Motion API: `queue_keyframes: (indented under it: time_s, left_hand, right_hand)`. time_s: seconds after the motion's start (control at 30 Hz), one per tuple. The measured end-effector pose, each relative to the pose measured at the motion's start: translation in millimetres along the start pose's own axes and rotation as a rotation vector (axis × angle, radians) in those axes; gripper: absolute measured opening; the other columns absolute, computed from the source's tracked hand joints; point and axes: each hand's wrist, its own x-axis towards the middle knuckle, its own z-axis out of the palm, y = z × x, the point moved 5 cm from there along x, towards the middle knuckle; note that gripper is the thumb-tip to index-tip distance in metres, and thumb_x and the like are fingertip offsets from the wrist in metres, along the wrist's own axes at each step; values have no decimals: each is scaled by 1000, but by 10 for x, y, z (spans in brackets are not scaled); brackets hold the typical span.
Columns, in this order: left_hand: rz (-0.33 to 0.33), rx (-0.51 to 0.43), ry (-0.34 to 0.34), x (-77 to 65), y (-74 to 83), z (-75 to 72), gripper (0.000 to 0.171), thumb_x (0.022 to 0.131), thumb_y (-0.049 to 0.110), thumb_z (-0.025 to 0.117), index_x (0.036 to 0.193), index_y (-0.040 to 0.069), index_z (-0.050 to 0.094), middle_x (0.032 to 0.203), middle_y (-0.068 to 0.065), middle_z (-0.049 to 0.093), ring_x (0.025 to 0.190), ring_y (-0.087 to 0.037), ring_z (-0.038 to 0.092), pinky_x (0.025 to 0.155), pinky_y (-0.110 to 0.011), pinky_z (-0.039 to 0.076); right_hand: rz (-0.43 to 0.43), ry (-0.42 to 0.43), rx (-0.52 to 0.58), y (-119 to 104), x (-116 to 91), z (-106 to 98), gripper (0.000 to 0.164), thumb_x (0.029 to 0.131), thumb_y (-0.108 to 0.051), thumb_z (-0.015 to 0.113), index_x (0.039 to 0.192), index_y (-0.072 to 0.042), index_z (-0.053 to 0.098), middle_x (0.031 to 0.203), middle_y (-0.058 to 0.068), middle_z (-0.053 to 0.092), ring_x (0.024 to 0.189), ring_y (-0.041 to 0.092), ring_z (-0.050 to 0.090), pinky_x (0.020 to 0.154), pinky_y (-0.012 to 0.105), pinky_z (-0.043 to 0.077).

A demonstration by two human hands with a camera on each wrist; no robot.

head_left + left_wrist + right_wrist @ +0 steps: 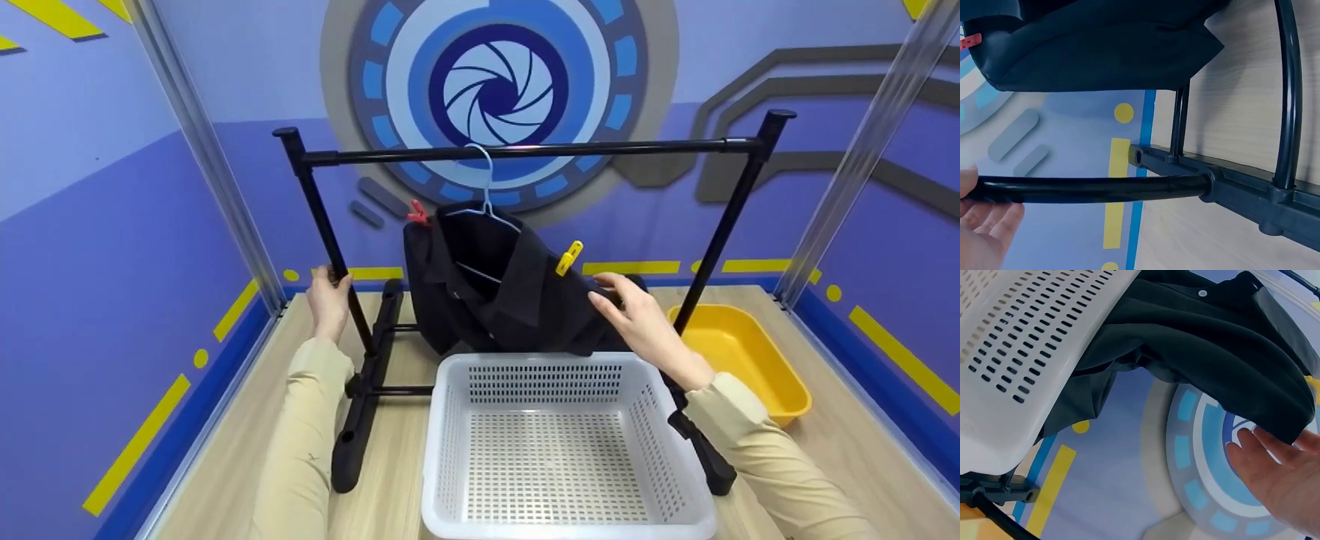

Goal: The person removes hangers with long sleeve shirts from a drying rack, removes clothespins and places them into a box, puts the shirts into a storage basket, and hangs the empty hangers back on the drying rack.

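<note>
A black collared shirt [544,307] hangs from a light blue wire hanger [490,180], which is hooked over the top bar of a black clothes rack [600,149]. On its shoulders sit a red clothespin [418,214] and a yellow clothespin [570,258]. My left hand [328,301] grips the rack's left upright, thumb on one side and fingers on the other, as the left wrist view shows of the post [1089,189]. Beside the shirt's right sleeve is my right hand [637,319], fingers loosely bent. In the right wrist view its fingertips [1248,439] lie near the sleeve's edge; contact is unclear.
A white perforated basket [570,531] stands in front of the rack, below the shirt. At the right, partly behind the right arm, is a yellow tub [787,382]. The rack's black foot [346,457] extends forward on the left. Patterned walls enclose the wooden tabletop.
</note>
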Motion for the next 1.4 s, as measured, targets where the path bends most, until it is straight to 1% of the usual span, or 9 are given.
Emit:
queue_keyframes:
  time_s: [0.17, 0.3, 0.43, 0.6, 0.8, 0.97, 1.1, 1.23, 1.4]
  left_hand:
    - [-3, 20, 9, -2, -5, -29, 19, 88, 4, 59, 103, -8, 56, 97, -23, 59, 91, -33, 55, 80, -39, 40]
    - [3, 36, 9, -4, -3, -22, 18, 88, 5, 58, 103, -6, 56, 97, -22, 59, 90, -33, 55, 79, -40, 40]
    - [13, 51, 10, 5, -1, -22, 17, 89, 6, 57, 102, -6, 55, 96, -22, 59, 89, -33, 55, 78, -41, 41]
    - [23, 52, 3, -4, -32, -68, 17, 90, 7, 57, 101, -6, 55, 95, -22, 58, 89, -34, 55, 78, -41, 40]
    - [-13, 46, -7, -26, -107, -135, 19, 90, 8, 56, 104, -4, 54, 98, -21, 58, 91, -33, 55, 79, -39, 41]
    - [1, 38, -17, -16, -70, -111, 18, 90, 8, 56, 102, -5, 55, 97, -21, 59, 91, -33, 55, 80, -39, 41]
    - [14, 41, -6, 11, -30, -83, 16, 89, 8, 58, 100, -4, 56, 95, -20, 59, 90, -32, 55, 80, -39, 40]
    - [17, 43, -8, 18, -13, -55, 16, 89, 8, 57, 100, -4, 55, 95, -20, 59, 90, -32, 55, 79, -40, 40]
    - [19, 53, -7, -11, -31, -26, 16, 90, 8, 58, 99, -4, 55, 93, -19, 59, 88, -32, 55, 77, -40, 40]
  right_hand:
    - [-10, -5, -2, -3, 1, 31, 44, 94, -37, 46, 123, -4, 49, 119, 11, 53, 105, 25, 50, 84, 42, 39]
    - [13, -22, 20, 12, 20, 41, 45, 94, -38, 45, 123, -4, 49, 119, 11, 53, 106, 25, 49, 84, 43, 40]
    - [29, -31, 45, 10, 58, 40, 43, 95, -37, 43, 123, -5, 49, 117, 11, 53, 102, 24, 51, 81, 43, 41]
    - [6, -22, 44, -27, 86, 68, 37, 96, -33, 43, 119, -4, 52, 110, 10, 57, 96, 22, 53, 80, 40, 41]
    - [1, -46, 38, -66, 118, 136, 37, 97, -34, 41, 117, -5, 53, 109, 10, 57, 95, 21, 53, 81, 39, 41]
    - [-5, -34, 21, -63, 123, 135, 34, 97, -31, 41, 115, -6, 55, 107, 9, 58, 94, 21, 54, 80, 38, 41]
    - [-35, -3, -4, -65, 122, 122, 29, 98, -26, 42, 109, -4, 57, 99, 9, 60, 87, 21, 55, 76, 38, 41]
    - [-50, 4, -21, -77, 123, 129, 26, 98, -23, 42, 101, -3, 58, 84, 7, 58, 75, 21, 53, 67, 37, 41]
    - [-43, -10, -34, -91, 114, 164, 25, 98, -25, 40, 86, -7, 53, 62, 0, 38, 56, 18, 41, 55, 33, 34]
